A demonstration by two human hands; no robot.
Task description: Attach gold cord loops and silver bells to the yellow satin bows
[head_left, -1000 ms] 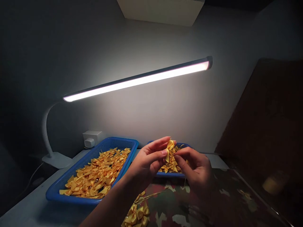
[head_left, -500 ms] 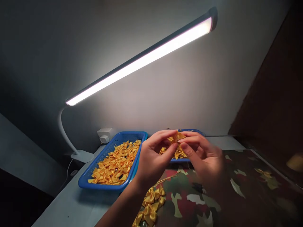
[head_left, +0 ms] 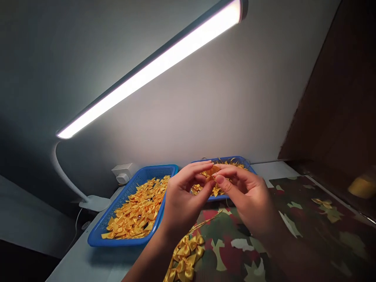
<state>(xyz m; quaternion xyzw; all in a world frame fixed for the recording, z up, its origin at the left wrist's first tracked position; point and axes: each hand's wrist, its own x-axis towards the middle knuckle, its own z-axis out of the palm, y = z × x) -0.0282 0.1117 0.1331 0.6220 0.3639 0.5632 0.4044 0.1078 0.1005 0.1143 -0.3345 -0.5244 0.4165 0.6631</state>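
Between my two hands, raised above the table, is a yellow ribbon bow [head_left: 212, 170], partly covered by my fingers. My left hand [head_left: 186, 192] pinches its left side between thumb and fingertips. The thumb and forefinger of my right hand [head_left: 248, 192] are pressed together at the bow's right edge; a thin strand seems to be between them, too small to make out well. Beneath my left wrist several yellow bows [head_left: 188, 250] lie on the camouflage-patterned mat [head_left: 241, 223]. Thin gold ties [head_left: 207, 221] lie just past them.
A blue basket [head_left: 94, 235] heaped with yellow bows stands at left. Behind my hands is another blue basket [head_left: 248, 161] with bows and gold ties. A lit lamp [head_left: 152, 70] slants overhead, its base [head_left: 95, 203] at the table's left edge. A white plug box [head_left: 122, 174] is by the wall.
The view has shifted a little, so the lamp sits higher and more to the left. Both hands stay together at the bow, the right fingers still pinching at its edge.
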